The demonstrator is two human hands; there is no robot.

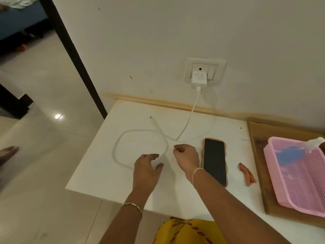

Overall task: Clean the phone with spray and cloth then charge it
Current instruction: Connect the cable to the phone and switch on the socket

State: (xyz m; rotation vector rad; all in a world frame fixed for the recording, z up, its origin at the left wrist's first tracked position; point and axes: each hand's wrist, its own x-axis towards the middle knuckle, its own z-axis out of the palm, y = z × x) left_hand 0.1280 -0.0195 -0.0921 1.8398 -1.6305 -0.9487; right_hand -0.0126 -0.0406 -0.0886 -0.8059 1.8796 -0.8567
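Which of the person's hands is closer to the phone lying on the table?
The right hand. It sits just beside the phone, at its left edge. The left hand is farther left, over the white cable loop.

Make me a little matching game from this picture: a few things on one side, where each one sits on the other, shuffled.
Things:
1. phone
2. charger
3. blue cloth
4. cable loop

Places:
A. plugged into the wall socket
B. inside the pink basket
C. flat on the white table, just right of the right hand
D. on the table, ahead of the left hand

Pairs: 1-C, 2-A, 3-B, 4-D
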